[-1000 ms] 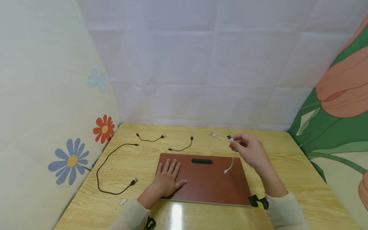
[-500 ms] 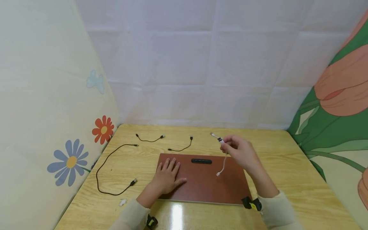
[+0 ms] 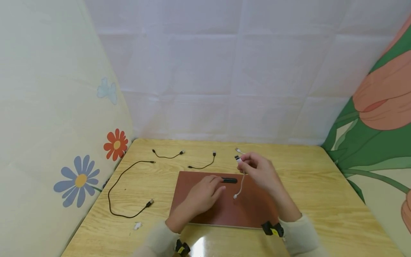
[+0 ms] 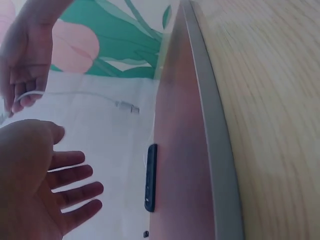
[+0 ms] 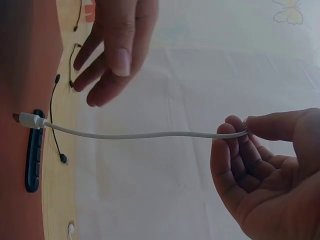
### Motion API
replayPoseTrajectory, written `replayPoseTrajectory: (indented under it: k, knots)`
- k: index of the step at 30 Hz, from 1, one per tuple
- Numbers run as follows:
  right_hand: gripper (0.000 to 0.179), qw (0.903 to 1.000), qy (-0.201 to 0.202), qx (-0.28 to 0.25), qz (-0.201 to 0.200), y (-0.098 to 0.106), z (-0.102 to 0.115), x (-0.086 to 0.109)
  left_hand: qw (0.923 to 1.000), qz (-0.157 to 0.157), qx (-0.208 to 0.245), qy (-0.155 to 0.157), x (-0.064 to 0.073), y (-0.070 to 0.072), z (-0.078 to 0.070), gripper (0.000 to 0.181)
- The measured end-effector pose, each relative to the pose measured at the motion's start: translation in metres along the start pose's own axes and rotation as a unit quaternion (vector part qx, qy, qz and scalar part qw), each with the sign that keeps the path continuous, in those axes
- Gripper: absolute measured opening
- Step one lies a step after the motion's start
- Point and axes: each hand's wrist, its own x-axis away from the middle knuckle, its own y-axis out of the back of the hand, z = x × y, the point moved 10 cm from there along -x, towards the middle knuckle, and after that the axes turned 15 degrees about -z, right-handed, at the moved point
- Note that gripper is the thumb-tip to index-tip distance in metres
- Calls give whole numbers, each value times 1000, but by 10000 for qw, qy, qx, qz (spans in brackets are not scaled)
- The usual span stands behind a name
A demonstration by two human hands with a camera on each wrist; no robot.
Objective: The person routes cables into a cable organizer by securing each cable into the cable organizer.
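Note:
My right hand (image 3: pixel 261 173) pinches a short white USB cable (image 5: pixel 135 136) close behind its USB-A plug (image 3: pixel 238 159). The cable's other end hangs down over the reddish-brown board (image 3: pixel 253 212). Raised over the left half of that board is my left hand (image 3: pixel 200 196), its fingers loosely extended and holding nothing in the left wrist view. Its fingertips overlap the left end of a black cable clip strip (image 3: pixel 230 180) in the head view. The strip, with slots along it, lies near the board's far edge.
Behind the board lie two short black cables, one with its plug (image 3: pixel 181 152) further left, the other's plug (image 3: pixel 214 154) nearer. A long black cable (image 3: pixel 149 203) curves at left, near a small white piece (image 3: pixel 137 225). Another white cable (image 3: pixel 238 150) is partly hidden behind my right hand.
My right hand has carried the white USB cable leftward over the board. My left hand, flat on the board before, has lifted and moved right toward the clip strip.

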Motion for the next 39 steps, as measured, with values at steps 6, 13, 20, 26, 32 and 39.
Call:
replayPoseTrajectory:
  k: [6, 13, 20, 26, 32, 39]
  knots:
    - [10, 9997, -39, -232, 31, -7, 2, 1, 9941, -14, 1067, -181, -9, -4, -24, 46]
    - [12, 9996, -53, -273, 7, -12, 6, 1, 9840, 124, 1764, -222, -9, -13, -36, 36]
    - [12, 9991, -301, -301, 42, -19, -3, -3, 9712, 33, 2371, -249, -6, -15, -41, 16]
    - [13, 9974, -599, -323, 242, -26, -22, -10, 9713, 65, 2371, -159, -3, -17, -39, 13]
    - [12, 9963, -763, -161, 372, -33, -48, -19, 9764, 176, 2150, -10, -3, -22, -36, 13]
    - [20, 9943, -920, 47, 544, -42, -75, -24, 9788, 517, 1942, 397, 0, -36, -27, 12]
